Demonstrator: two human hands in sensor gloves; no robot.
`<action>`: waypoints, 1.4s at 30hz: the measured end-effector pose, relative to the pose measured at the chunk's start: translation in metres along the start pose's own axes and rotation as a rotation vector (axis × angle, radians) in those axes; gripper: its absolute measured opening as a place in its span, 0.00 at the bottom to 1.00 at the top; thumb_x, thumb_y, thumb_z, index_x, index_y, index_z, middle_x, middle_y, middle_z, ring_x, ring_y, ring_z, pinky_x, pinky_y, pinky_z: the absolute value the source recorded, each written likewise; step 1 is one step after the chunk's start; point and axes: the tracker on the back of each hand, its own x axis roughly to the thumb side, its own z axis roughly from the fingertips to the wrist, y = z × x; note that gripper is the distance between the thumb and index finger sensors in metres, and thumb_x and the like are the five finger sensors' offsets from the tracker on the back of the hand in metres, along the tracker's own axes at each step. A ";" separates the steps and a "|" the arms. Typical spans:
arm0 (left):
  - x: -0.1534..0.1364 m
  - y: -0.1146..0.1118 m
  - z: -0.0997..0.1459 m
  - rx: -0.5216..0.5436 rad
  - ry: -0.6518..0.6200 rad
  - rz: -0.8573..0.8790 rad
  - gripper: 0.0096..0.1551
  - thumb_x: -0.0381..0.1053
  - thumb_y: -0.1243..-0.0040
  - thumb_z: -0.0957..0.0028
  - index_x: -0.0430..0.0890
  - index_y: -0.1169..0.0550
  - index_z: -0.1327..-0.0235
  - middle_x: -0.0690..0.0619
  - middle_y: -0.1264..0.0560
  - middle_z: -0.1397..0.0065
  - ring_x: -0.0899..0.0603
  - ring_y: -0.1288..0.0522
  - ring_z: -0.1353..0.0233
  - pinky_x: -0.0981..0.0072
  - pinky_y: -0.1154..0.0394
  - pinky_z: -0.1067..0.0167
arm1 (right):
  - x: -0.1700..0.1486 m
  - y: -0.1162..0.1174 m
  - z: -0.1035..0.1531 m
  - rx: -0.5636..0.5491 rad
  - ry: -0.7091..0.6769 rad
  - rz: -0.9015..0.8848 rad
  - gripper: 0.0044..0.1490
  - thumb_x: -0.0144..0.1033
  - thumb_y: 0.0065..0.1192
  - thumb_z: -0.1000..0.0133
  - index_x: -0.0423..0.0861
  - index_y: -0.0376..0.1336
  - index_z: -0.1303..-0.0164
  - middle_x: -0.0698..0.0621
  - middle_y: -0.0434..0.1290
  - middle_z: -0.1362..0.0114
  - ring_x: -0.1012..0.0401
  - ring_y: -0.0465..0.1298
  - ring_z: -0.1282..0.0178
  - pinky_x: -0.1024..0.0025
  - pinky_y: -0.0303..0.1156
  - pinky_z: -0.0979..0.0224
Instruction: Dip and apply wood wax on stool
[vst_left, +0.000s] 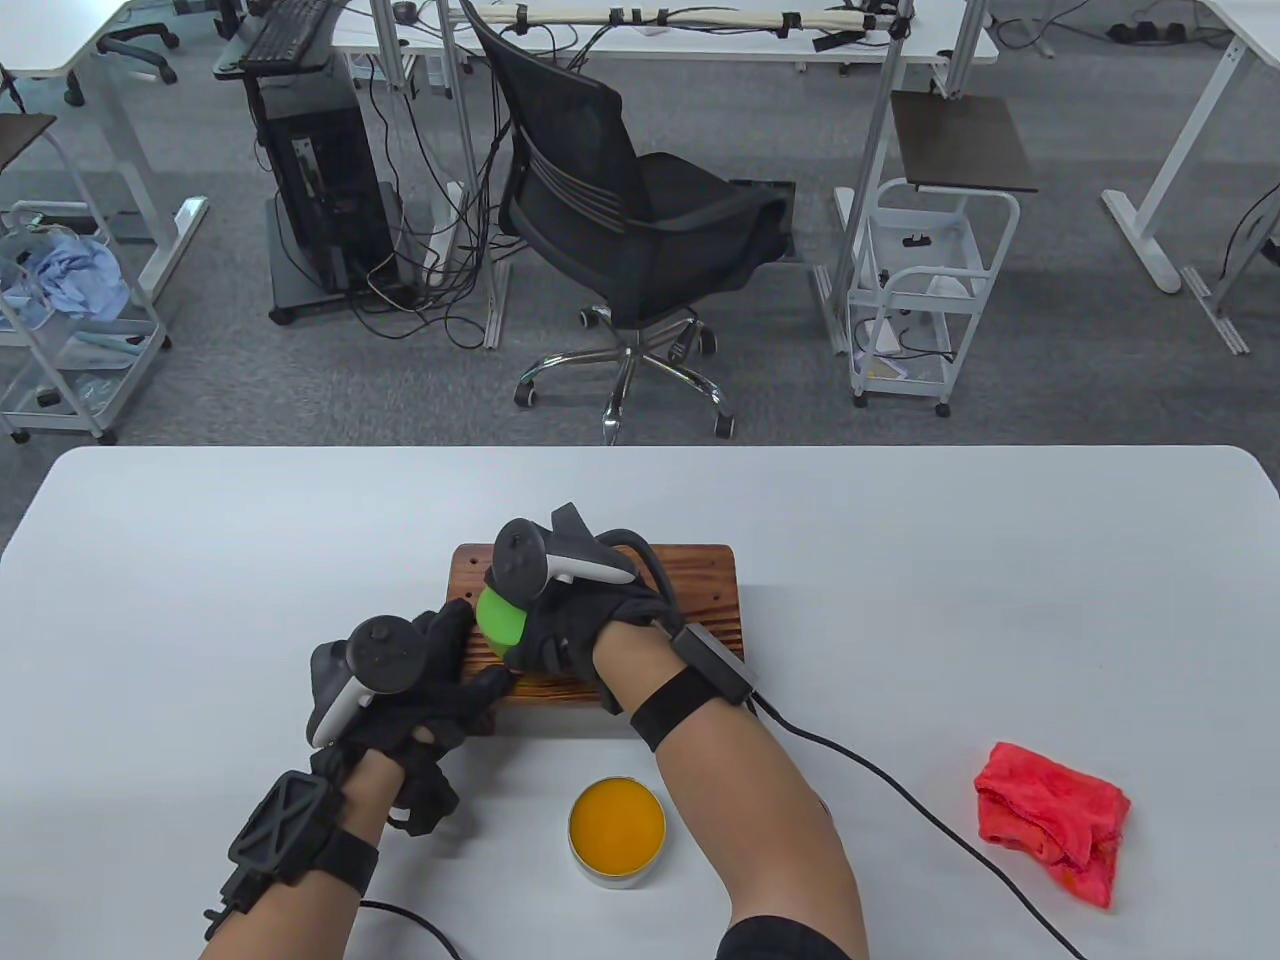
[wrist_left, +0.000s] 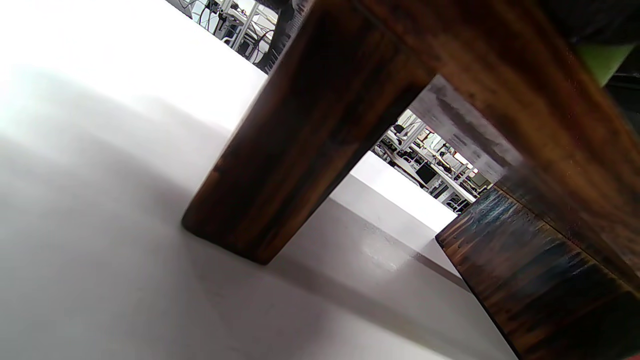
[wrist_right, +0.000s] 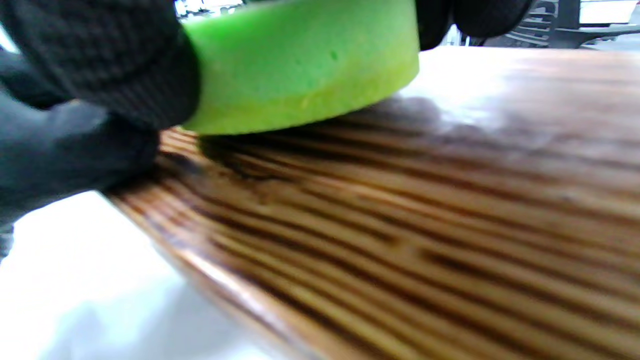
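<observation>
A small dark wooden stool (vst_left: 700, 600) stands at the middle of the white table. My right hand (vst_left: 560, 625) grips a round green sponge (vst_left: 500, 622) and presses it on the left part of the stool top; in the right wrist view the sponge (wrist_right: 300, 65) lies flat on the grained wood (wrist_right: 425, 210), its lower edge yellowish. My left hand (vst_left: 440, 680) holds the stool's front left corner, fingers on the top edge. The left wrist view shows a stool leg (wrist_left: 300, 145) and the underside. An open tin of orange wax (vst_left: 617, 828) sits in front of the stool.
A crumpled red cloth (vst_left: 1050, 820) lies on the table at the right. A black cable (vst_left: 900, 790) runs from my right wrist across the table toward the front edge. A black office chair (vst_left: 640, 220) stands beyond the table's far edge.
</observation>
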 end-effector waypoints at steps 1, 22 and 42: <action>0.000 0.000 0.000 -0.002 0.000 0.000 0.66 0.80 0.44 0.56 0.56 0.61 0.17 0.35 0.58 0.12 0.21 0.61 0.19 0.10 0.61 0.37 | 0.000 -0.001 0.000 0.002 -0.006 0.011 0.64 0.66 0.76 0.53 0.59 0.45 0.12 0.40 0.45 0.11 0.39 0.59 0.21 0.29 0.58 0.22; 0.002 0.005 -0.001 -0.007 0.015 -0.014 0.64 0.79 0.42 0.55 0.55 0.58 0.16 0.35 0.58 0.12 0.20 0.62 0.20 0.11 0.61 0.37 | -0.043 -0.013 0.061 -0.114 0.059 -0.012 0.67 0.69 0.73 0.53 0.57 0.44 0.11 0.38 0.46 0.12 0.39 0.60 0.22 0.30 0.61 0.23; 0.072 0.004 0.074 0.039 -0.242 -0.179 0.67 0.77 0.36 0.58 0.50 0.53 0.15 0.31 0.50 0.16 0.24 0.48 0.24 0.18 0.49 0.33 | -0.052 0.040 0.183 -0.088 0.054 0.033 0.67 0.72 0.71 0.53 0.54 0.44 0.10 0.36 0.48 0.13 0.39 0.62 0.24 0.30 0.63 0.25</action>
